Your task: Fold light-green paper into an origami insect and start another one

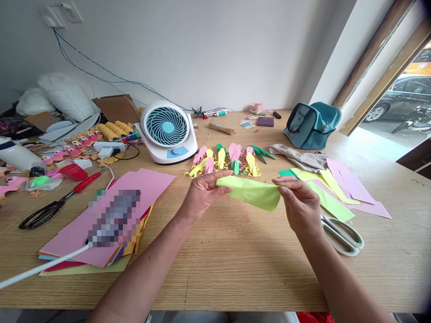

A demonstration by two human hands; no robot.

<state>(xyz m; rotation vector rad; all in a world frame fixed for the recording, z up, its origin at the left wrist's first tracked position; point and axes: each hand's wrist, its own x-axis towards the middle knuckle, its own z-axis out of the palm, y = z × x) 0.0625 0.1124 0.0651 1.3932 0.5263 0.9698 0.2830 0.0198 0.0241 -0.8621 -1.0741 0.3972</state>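
A folded light-green paper [251,193] is held above the wooden table [222,264] between both hands. My left hand [202,194] pinches its left end, thumb and fingers closed on the fold. My right hand [299,204] pinches the right end the same way. Just behind the paper lies a row of several small folded paper figures [225,161] in pink, yellow and green.
A stack of coloured paper sheets [111,215] lies at the left with red-handled scissors [57,204]. Grey scissors [341,233] and cut paper strips [343,188] lie at the right. A small white fan [167,131] and a teal bag [311,124] stand behind.
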